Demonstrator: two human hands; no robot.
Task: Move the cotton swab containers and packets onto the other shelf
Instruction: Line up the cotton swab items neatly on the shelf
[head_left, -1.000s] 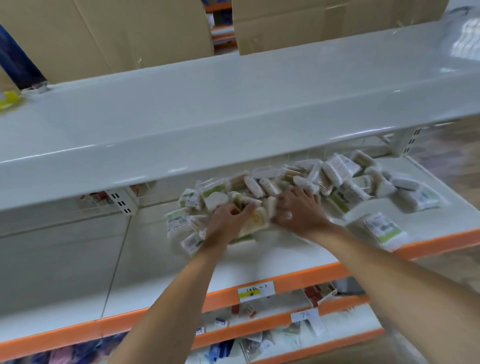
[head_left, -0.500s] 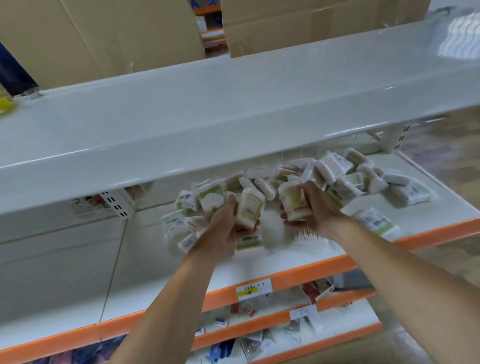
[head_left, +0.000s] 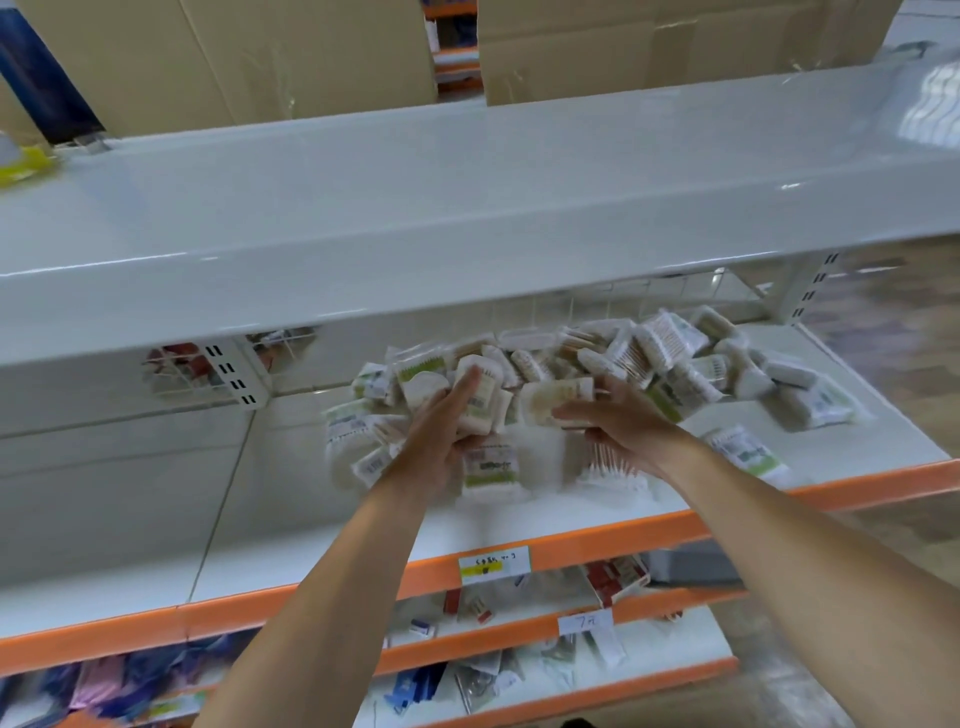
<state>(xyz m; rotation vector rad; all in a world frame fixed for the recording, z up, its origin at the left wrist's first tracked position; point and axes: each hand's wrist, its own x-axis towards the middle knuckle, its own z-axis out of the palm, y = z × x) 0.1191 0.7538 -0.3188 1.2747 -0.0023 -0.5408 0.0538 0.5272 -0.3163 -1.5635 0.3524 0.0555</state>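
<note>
- Overhead, a bare white upper shelf (head_left: 467, 208) juts out above the heap, with cardboard boxes (head_left: 234, 52) standing behind it.
- Below, the orange-edged middle shelf (head_left: 519, 519) carries the pile of cotton swab packets and tubs (head_left: 649, 358), spread toward its right end.
- The left hand (head_left: 441, 441) has its fingers wrapped round a tub (head_left: 480, 400) and a packet beneath it.
- The right hand (head_left: 618, 421) clasps another tub (head_left: 556, 397), lifted just above the shelf.
- A price tag (head_left: 493, 564) sits on the orange edge; lower shelves (head_left: 571, 670) hold mixed small goods.
- Motion blur smears the labels, and the upper shelf hides the back of the pile.
</note>
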